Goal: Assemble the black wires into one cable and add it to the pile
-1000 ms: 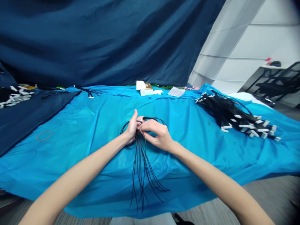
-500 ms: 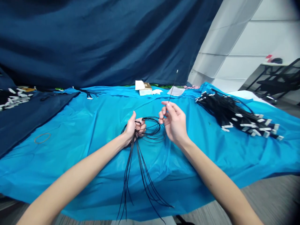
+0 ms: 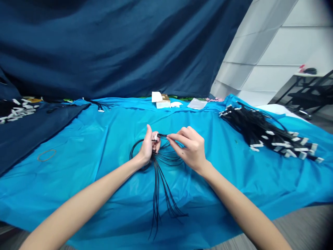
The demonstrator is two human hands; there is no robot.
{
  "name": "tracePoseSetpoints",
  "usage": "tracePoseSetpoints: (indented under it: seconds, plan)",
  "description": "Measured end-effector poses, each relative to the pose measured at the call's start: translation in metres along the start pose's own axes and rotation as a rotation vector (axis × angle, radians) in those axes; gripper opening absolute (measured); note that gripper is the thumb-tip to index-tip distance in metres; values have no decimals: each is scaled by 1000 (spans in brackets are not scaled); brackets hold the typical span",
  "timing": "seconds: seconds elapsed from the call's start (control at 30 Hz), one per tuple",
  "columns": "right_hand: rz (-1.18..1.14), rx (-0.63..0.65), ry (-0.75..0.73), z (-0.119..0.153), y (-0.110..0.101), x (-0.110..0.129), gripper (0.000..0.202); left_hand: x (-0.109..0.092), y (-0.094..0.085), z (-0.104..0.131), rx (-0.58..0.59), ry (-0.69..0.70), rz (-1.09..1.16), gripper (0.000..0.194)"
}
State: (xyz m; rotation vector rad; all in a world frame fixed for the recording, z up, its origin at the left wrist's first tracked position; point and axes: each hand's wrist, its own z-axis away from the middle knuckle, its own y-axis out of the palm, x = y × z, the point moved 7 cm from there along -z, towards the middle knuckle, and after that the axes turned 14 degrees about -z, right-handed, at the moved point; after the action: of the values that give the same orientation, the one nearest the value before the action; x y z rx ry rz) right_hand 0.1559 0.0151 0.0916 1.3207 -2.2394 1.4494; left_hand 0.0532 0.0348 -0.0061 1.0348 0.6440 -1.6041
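- Wires (image 3: 156, 182), black and coiled, sit mid-table over the blue cloth (image 3: 78, 130), loops spreading both sides of the left hand (image 3: 148, 147), loose ends trailing toward the near edge.
- Far left: white-ended cables (image 3: 19, 111) on dark cloth (image 3: 39, 133).
- Beside that, a thin ring (image 3: 55, 151) flat on the blue.
- Left hand: curled around the wires, thumb up, a white connector (image 3: 156, 136) at its fingers.
- Behind: a small box (image 3: 163, 103), flap raised.
- Right hand (image 3: 191, 146): thumb and forefinger pinching wires just right of the connector.
- Right: a heap (image 3: 251, 123) of black cables, white-tipped.
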Motion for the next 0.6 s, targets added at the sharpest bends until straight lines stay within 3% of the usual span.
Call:
tracePoseSetpoints:
  seconds: [0.2,0.6]
  plan:
    - [-10,19,-37,2,8,1,10,0,-4,0,-43,89,-7,58]
    - [29,-1,-58,5,11,5,10,1,-8,2,-122,123,-27,57]
